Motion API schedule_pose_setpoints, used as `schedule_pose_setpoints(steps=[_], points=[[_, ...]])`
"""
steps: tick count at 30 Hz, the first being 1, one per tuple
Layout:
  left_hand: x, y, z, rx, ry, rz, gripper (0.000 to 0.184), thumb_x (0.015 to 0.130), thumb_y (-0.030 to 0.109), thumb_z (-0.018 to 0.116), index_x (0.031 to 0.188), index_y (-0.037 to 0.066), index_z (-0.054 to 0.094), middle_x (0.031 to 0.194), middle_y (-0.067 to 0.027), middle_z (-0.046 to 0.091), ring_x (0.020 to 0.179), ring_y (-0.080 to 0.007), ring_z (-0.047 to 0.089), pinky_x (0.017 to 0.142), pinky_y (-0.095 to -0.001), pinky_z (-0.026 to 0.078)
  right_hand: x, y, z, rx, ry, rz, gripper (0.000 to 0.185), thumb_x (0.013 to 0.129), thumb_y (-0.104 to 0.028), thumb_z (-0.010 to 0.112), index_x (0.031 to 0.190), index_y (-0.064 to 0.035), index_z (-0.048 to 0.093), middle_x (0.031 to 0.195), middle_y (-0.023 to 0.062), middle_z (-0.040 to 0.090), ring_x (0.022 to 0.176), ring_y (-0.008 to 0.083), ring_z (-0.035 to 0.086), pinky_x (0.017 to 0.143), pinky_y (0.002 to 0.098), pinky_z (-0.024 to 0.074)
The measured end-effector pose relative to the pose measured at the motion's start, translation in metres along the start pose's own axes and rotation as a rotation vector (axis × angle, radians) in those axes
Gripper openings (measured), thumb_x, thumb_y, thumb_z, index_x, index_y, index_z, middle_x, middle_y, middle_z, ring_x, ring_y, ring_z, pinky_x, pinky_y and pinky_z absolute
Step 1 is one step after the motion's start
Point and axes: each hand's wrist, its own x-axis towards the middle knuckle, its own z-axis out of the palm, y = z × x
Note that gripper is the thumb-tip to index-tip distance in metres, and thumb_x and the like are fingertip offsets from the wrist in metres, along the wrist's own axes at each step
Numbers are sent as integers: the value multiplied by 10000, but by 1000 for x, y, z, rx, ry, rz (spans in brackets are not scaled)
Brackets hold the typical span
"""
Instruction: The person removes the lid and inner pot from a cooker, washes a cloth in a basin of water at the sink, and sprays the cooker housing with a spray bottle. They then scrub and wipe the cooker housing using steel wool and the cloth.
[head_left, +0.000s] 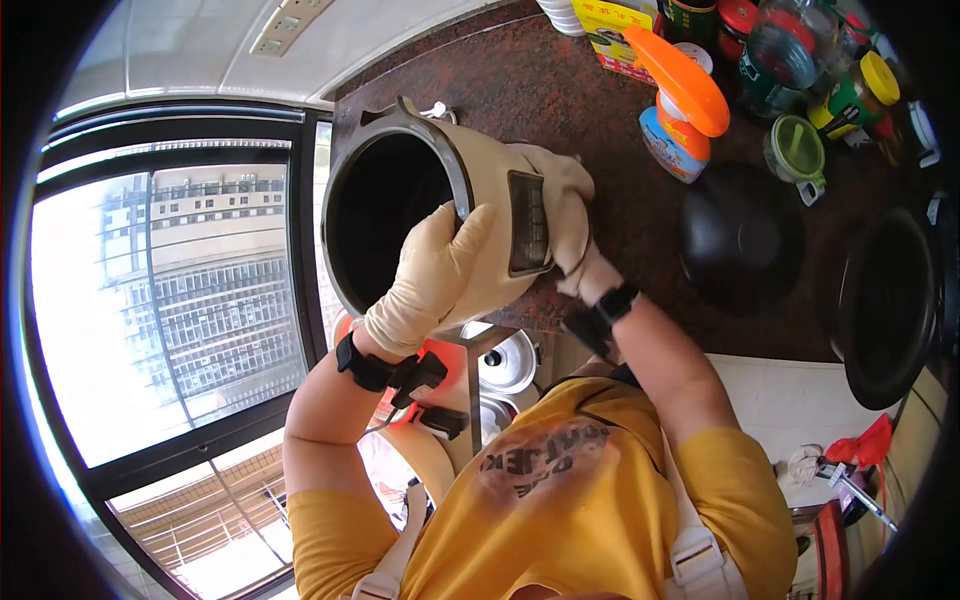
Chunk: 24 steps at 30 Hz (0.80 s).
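A beige rice cooker (485, 160) lies tilted at the counter's left edge, its wide dark opening facing left. Its dark control panel (528, 222) faces up toward me. My left hand (435, 260), in a pale rubber glove, is closed over the near rim, the thumb on the outside; some fingertips are hidden at the opening. My right hand (568, 215), also gloved, is wrapped around the base end past the panel. Its fingers are partly in shadow and slightly blurred. Whether a cloth is in it I cannot make out.
On the dark speckled counter (460, 75) stand an orange-topped spray bottle (675, 120), a green-lidded container (796, 148), and several jars. A black round dish or lid (742, 240) lies right, near a black pan (888, 305). A window (170, 290) is left; pot lids (507, 360) sit below.
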Motion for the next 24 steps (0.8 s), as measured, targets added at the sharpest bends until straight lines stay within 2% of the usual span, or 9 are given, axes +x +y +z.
schedule_pose_setpoints(steps=[1,4,6,10,14,17,21,22,24], points=[[1,-1,1,2,-5,0,390,1010,354,594,1052,-29,654,810,-168,691,756,-259,686,692,-369,513,-10,10,-2,-126,15,-77,377,1064,-402,344,1265,-129,511,1204,29,571,1130,161,540,1017,323,424],[7,2,10,-199,15,-56,381,1025,350,584,1031,-21,666,834,-97,699,776,-153,642,701,-332,507,-7,67,43,-1770,146,-578,381,1044,-391,379,1284,-124,505,1234,39,558,1160,175,522,1036,336,408],[17,16,18,-517,7,-85,367,1039,351,564,1069,0,670,912,-39,693,824,-109,604,721,-301,498,14,83,71,-2208,53,-768,388,1030,-384,402,1297,-120,501,1254,45,550,1179,184,510,1049,345,398],[51,8,18,-534,-60,-122,366,1046,355,547,1142,18,656,1011,-34,696,879,-130,625,783,-294,510,54,55,85,-2296,-1,-762,412,1004,-370,448,1322,-112,493,1294,57,533,1219,203,487,1075,362,377],[57,33,28,-1063,-106,-270,399,1047,383,525,1189,29,643,1083,-81,703,939,-189,669,873,-316,539,16,86,58,-2622,45,-1022,448,977,-356,495,1347,-105,485,1334,69,516,1258,222,463,1100,379,356],[50,36,18,-990,-330,-334,596,1029,555,447,1360,71,552,1238,-102,655,1136,-240,623,1031,-375,484,-35,123,23,-2807,87,-1115,480,956,-346,530,1366,-99,479,1364,78,503,1288,237,445,1120,392,340],[32,33,11,-842,-324,-299,577,1028,556,468,1299,58,577,1179,-97,658,1054,-207,635,973,-348,499,-53,116,6,-2944,-28,-1116,530,930,-332,576,1391,-92,471,1404,91,486,1327,256,421,1145,410,319],[18,33,11,-619,-248,-28,418,1054,373,534,1333,63,542,1173,-50,631,1067,-136,588,919,-307,504,-51,109,9,-2988,-78,-1150,544,923,-328,588,1397,-90,469,1414,94,481,1337,260,415,1152,414,314],[-5,18,-21,-370,-544,-191,542,985,306,664,1419,47,469,1231,-53,596,1120,-111,540,966,-304,479,-47,93,11,-3111,-139,-1208,572,909,-321,611,1409,-86,465,1434,100,473,1356,270,403,1165,423,304]])
